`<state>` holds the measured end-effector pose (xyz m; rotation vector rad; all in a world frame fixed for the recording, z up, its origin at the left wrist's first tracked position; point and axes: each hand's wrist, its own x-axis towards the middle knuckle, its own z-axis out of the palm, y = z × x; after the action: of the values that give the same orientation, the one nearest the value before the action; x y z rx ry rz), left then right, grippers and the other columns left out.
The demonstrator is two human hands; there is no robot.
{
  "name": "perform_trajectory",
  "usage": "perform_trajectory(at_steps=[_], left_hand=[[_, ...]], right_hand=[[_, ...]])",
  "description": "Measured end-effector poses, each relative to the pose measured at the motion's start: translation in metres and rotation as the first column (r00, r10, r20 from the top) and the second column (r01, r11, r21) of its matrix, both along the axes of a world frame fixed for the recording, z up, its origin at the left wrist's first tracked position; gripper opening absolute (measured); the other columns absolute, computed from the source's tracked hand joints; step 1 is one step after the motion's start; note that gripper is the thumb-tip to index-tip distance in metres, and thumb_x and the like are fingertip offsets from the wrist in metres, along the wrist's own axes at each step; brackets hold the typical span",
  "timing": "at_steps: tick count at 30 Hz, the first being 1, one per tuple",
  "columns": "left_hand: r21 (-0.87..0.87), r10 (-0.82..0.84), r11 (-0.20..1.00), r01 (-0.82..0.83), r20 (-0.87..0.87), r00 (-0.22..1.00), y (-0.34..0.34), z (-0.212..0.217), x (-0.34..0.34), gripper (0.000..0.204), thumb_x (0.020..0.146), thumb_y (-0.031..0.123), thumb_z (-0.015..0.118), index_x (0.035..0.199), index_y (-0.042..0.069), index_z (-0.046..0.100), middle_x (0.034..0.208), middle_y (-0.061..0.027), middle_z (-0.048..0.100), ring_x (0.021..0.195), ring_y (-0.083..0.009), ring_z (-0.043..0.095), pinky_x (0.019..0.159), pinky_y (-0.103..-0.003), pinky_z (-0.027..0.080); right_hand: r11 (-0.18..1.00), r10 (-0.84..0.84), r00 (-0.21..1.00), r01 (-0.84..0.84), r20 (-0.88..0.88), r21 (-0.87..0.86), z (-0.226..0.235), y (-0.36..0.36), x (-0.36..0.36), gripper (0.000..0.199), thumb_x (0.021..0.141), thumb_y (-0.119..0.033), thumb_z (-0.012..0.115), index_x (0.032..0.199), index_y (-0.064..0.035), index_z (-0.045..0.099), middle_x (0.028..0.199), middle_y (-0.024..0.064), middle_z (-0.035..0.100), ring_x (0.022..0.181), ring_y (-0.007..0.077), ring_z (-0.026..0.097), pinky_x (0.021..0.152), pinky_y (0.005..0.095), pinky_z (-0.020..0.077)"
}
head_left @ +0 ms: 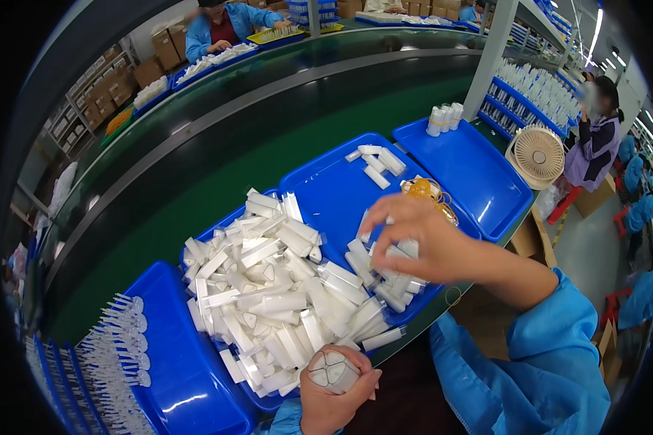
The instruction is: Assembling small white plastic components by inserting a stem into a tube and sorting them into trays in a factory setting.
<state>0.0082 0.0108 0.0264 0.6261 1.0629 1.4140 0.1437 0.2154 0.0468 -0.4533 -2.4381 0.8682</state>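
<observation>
My left hand [328, 406] is closed round a bundle of white plastic tubes [334, 372], their ends facing up, at the near edge of the heap. Over the blue tray to the right hovers my right hand [421, 239], slightly blurred, its curved fingers apart. Beneath it lie loose white tubes [395, 290], partly hidden by the hand. A large heap of similar white tubes in clear film [268, 290] fills the blue tray on my left. Yellow rubber bands [422, 190] lie just beyond my right hand.
A blue tray [461, 174] at the right holds banded white bundles [445, 118]. Another blue tray [189, 377] stands at the left, beside racks of clear-stemmed pieces [116, 348]. A green conveyor [196, 196] runs behind; a round fan [537, 156] is at right. A co-worker [228, 29] sits across.
</observation>
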Motion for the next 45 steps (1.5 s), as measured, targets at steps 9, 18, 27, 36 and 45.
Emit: perform_trajectory(at_steps=[9,18,27,36,45], left_hand=[[0.52,-0.531,0.819,0.244,0.523,0.667,0.001,-0.01,-0.013,0.033,0.065,-0.01,0.067,0.087,0.002,0.045,0.079,-0.013,0.052,0.057,-0.019,0.053,0.043,-0.026,0.045],[0.233,0.149,0.972,-0.023,-0.539,0.829,-0.01,0.007,-0.012,0.096,0.062,-0.004,0.074,0.134,-0.002,0.01,0.076,-0.0089,0.05,0.067,-0.0149,0.052,0.065,-0.027,0.044],[0.154,0.173,0.961,-0.23,0.314,0.934,-0.01,0.001,-0.031,0.101,0.07,-0.012,0.057,0.139,0.017,-0.01,0.076,-0.0087,0.05,0.05,-0.0167,0.053,0.04,-0.025,0.044],[0.382,0.402,0.913,-0.143,-0.786,0.47,-0.011,-0.013,-0.007,0.106,0.065,0.001,0.074,0.136,-0.004,-0.004,0.075,-0.008,0.051,0.068,-0.0178,0.052,0.068,-0.029,0.044],[-0.027,-0.061,0.996,0.08,-0.88,0.471,-0.025,0.011,-0.014,0.083,0.063,0.01,0.073,0.126,-0.008,0.022,0.099,-0.0176,0.051,0.089,-0.0304,0.054,0.082,-0.036,0.043]], right_hand=[[0.638,0.349,0.925,-0.35,-0.147,-0.686,0.008,-0.058,-0.002,0.009,0.079,-0.014,0.062,0.078,-0.0076,0.056,0.095,0.0046,0.054,0.097,0.0219,0.05,0.088,0.0379,0.0326],[-0.043,0.336,0.755,-0.586,-0.564,-0.809,0.039,-0.043,-0.004,0.054,0.084,-0.018,0.054,0.129,-0.0005,0.03,0.058,0.0049,0.05,0.054,0.0156,0.052,0.057,0.0313,0.0443],[-0.18,0.509,0.3,-0.88,-0.807,-0.44,-0.016,-0.078,-0.018,0.041,0.089,-0.017,0.046,0.125,0.0033,0.04,0.087,0.0138,0.062,0.068,0.0226,0.059,0.054,0.0351,0.0456],[0.674,0.561,0.823,-0.519,-0.093,-0.526,0.017,-0.066,-0.036,0.054,0.072,-0.011,0.071,0.123,-0.0102,0.051,0.108,0.0111,0.06,0.074,0.0177,0.063,0.062,0.0257,0.0518],[0.871,0.473,0.88,-0.475,-0.05,-0.124,0.012,-0.101,-0.023,0.044,0.065,-0.014,0.065,0.107,-0.0079,0.053,0.103,0.0122,0.05,0.07,0.0252,0.057,0.049,0.0311,0.0385]])
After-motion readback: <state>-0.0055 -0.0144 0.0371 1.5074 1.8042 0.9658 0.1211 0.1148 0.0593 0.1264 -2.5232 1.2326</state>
